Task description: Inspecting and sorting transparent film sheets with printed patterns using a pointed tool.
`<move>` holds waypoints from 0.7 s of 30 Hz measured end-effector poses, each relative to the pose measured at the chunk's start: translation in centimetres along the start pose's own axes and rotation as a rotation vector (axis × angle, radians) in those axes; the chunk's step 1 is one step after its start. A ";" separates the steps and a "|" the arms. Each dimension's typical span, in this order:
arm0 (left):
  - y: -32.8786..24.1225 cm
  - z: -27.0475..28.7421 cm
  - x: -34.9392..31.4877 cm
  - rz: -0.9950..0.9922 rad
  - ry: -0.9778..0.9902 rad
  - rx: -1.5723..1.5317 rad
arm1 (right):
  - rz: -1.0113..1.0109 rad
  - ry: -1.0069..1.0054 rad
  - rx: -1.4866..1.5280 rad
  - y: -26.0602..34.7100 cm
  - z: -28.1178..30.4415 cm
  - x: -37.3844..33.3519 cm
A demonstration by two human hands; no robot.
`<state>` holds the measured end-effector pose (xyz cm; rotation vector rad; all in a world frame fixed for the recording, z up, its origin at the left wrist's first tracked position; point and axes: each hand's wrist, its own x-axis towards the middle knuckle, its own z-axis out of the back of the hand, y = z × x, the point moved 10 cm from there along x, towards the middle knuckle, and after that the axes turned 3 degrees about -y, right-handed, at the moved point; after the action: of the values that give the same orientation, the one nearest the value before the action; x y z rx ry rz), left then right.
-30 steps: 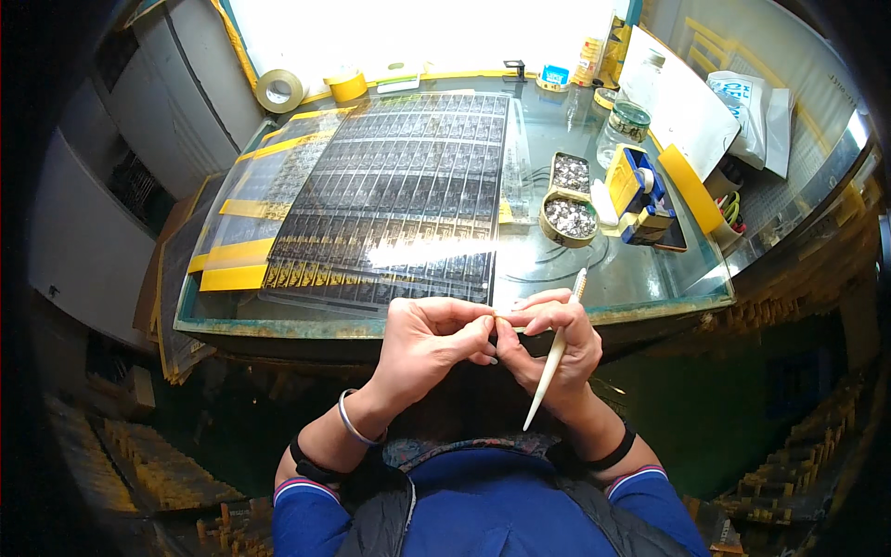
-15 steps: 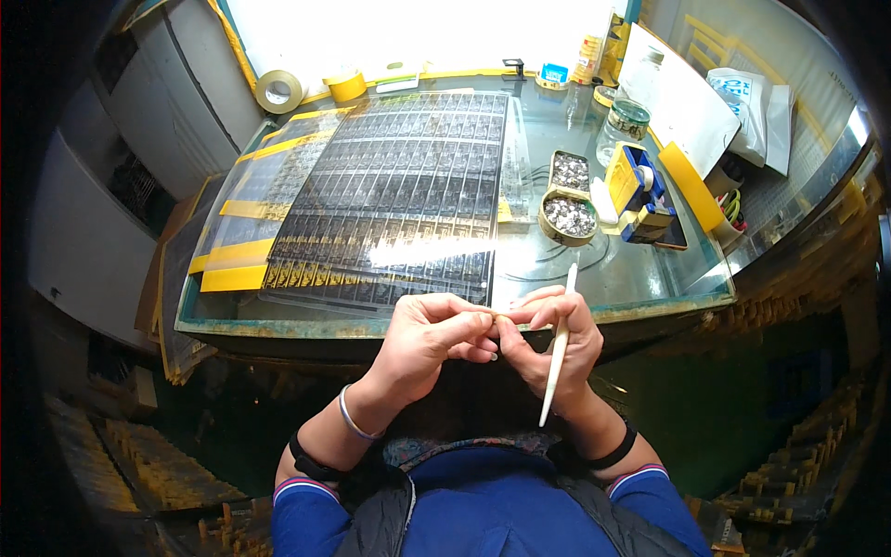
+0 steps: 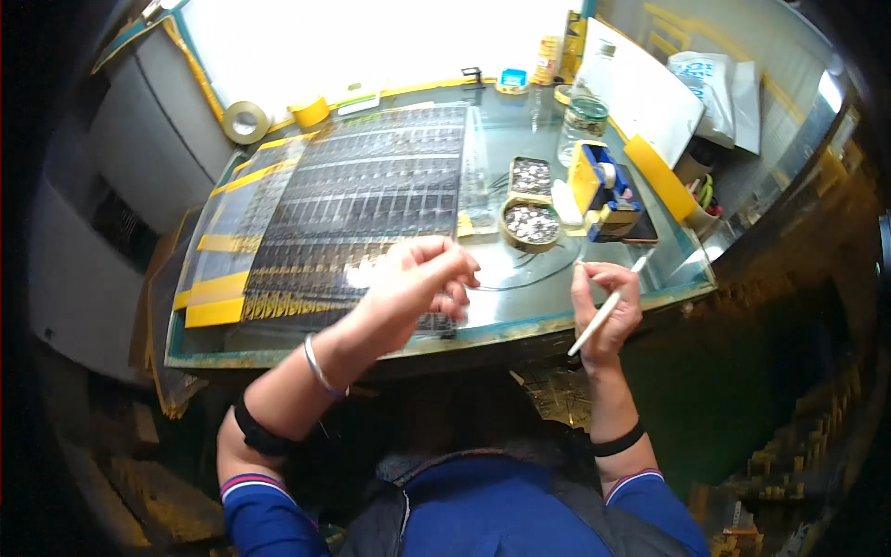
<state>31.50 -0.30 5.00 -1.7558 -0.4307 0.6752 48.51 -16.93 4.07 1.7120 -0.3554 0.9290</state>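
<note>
My left hand (image 3: pixel 422 283), slightly blurred by motion, hovers over the near edge of a dark film-like sheet (image 3: pixel 362 195) patterned in rows. Its fingers are curled together, and whatever they pinch is hidden or too small to name. My right hand (image 3: pixel 608 302) is raised at the right, near the front rim of the glass-topped table (image 3: pixel 520 316). A slim white tapered stick (image 3: pixel 594 325) slants through its closed fingers. The thumb and forefinger tips come close together; I cannot make out anything between them. Beyond the hands stands a round tin (image 3: pixel 531 226) filled with small silvery pieces.
Behind the round tin is a squarish tin (image 3: pixel 531 174) of similar pieces. A blue and yellow tape dispenser (image 3: pixel 599 190) and a glass jar (image 3: pixel 585 121) stand to the right. Tape rolls (image 3: pixel 246 122) sit at the back left. Yellow-edged clear sheets (image 3: pixel 223 241) lie on the left.
My hands, which met fingertip to fingertip, have come apart. The left has moved forward and left over the table, the right outward to the right with the white stick. The view has shifted.
</note>
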 end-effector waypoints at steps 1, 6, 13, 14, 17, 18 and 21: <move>-1.1 -0.4 1.6 -0.049 0.015 0.082 | -0.042 -0.024 -0.040 -1.0 0.1 -0.2; -3.6 -2.9 8.6 -0.233 -0.002 0.488 | 0.222 0.047 -0.317 1.9 -0.6 -0.1; -3.6 -3.7 11.9 -0.457 -0.102 0.805 | 0.296 0.061 -0.334 2.4 -0.6 -0.1; -3.5 -3.8 12.2 -0.456 -0.099 0.807 | 0.293 0.058 -0.336 2.4 -0.6 -0.1; -3.3 -3.6 12.7 -0.416 -0.098 0.829 | 0.289 0.050 -0.316 2.4 -0.5 -0.2; -3.4 -3.6 12.7 -0.425 -0.094 0.842 | 0.291 0.055 -0.314 2.5 -0.6 -0.1; -3.9 -4.0 12.3 -0.448 -0.089 0.880 | 0.294 0.056 -0.322 2.6 -0.6 -0.1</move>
<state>43.68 5.19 6.78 -0.7643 -0.4705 0.5022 46.52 -17.34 5.81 1.3577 -0.6936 1.0651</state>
